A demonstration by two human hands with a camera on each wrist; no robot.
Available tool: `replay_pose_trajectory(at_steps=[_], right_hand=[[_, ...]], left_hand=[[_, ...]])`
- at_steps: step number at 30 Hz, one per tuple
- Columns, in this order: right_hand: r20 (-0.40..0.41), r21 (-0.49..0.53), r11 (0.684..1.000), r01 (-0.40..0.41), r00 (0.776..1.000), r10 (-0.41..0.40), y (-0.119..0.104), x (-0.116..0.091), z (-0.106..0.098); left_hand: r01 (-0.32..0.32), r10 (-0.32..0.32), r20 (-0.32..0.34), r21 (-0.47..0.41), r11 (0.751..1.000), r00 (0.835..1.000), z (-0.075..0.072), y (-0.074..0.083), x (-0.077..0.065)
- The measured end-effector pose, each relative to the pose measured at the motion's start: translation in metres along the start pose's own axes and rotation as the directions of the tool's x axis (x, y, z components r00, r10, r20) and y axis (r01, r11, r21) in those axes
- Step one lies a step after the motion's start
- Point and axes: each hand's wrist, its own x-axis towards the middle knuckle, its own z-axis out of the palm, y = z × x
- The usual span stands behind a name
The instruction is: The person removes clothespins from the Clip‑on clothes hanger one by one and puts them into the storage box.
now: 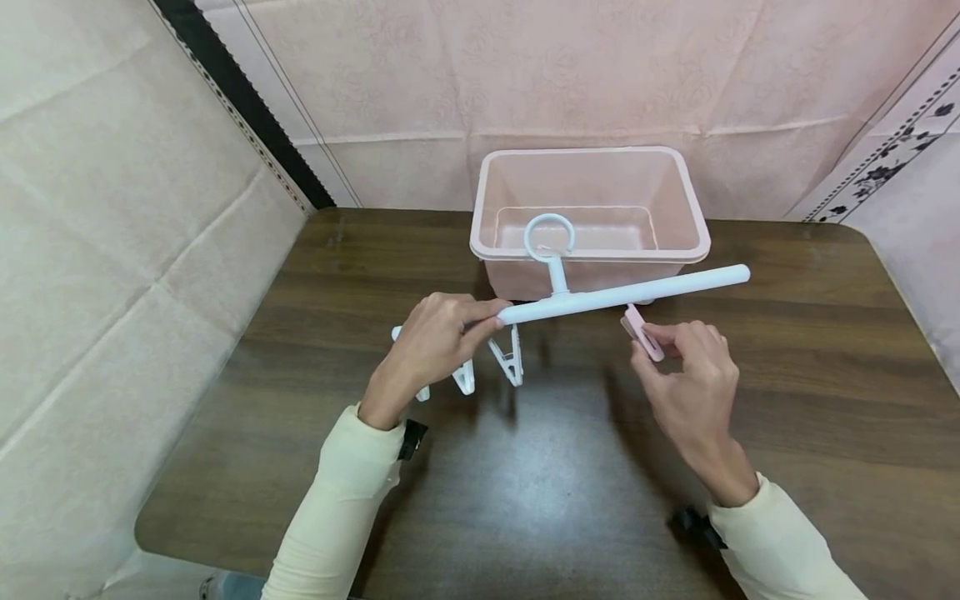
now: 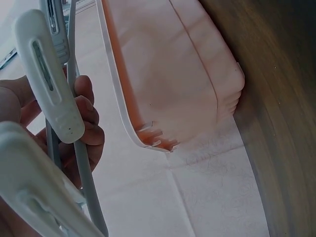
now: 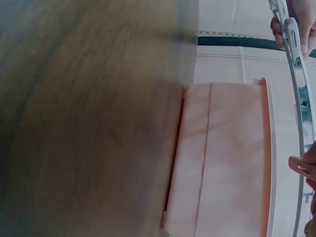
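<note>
A light blue hanger (image 1: 622,297) with a round hook is held above the table, its bar tilted up to the right. My left hand (image 1: 435,337) grips the bar left of the hook. White clips (image 1: 510,360) hang below the bar around that hand; two show large in the left wrist view, one a white clip (image 2: 49,76) close to the fingers. My right hand (image 1: 693,375) pinches a pink clip (image 1: 642,333) whose upper end is at the underside of the bar's right half. Whether it is fastened there, I cannot tell. The right wrist view shows the pink clip (image 3: 302,167) against the bar.
Behind the hanger a pink plastic basin (image 1: 588,162) stands at the back of the brown wooden table (image 1: 525,500). The hook overlaps its front rim in the head view. Pale patterned cloth (image 1: 600,75) hangs behind the table, and more cloth lies at both sides.
</note>
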Motion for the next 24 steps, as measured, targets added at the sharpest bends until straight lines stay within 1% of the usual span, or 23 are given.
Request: replay_pose_trajectory(at_steps=[6, 15, 24], right_hand=[[-0.015, 0.018, 1.000, -0.011, 1.000, 0.011, 0.0005, -0.0042, -0.0048], [-0.002, 0.016, 1.000, -0.002, 1.000, 0.002, -0.0008, -0.0047, -0.0062], [0.020, 0.049, 0.999, 0.017, 1.000, -0.018, -0.0034, -0.0053, -0.0099]], left_hand=[[-0.014, 0.013, -0.017, -0.006, 1.000, 1.000, 0.0001, 0.0002, 0.0016], [-0.002, 0.002, -0.011, 0.005, 1.000, 1.000, -0.0019, 0.0013, 0.0017], [-0.006, 0.006, -0.016, 0.018, 1.000, 1.000, -0.0015, 0.0017, 0.0014]])
